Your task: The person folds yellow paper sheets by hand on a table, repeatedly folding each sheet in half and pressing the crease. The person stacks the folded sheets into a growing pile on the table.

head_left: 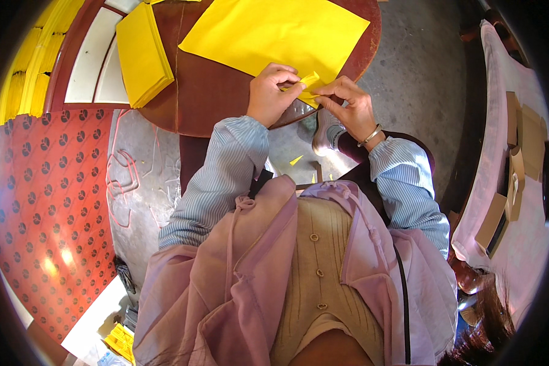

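A large yellow sheet (274,36), paper by its look, lies flat on the round reddish-brown table (207,97). At its near edge, a small crumpled yellow piece of paper (309,84) is pinched between my two hands. Whether it is a corner of the large sheet or a separate piece, I cannot tell. My left hand (269,96) grips it from the left with thumb and fingers. From the right, my right hand (349,108), with a bracelet at the wrist, pinches it too. Both hands are over the table's near edge.
A thick stack of yellow sheets (143,58) sits at the table's left. Far left are more yellow bundles (33,67) above a red patterned covering (55,213). A pinkish cloth-covered surface (476,201) on the right bears open cardboard boxes (515,183). Yellow scraps (296,160) lie below the table.
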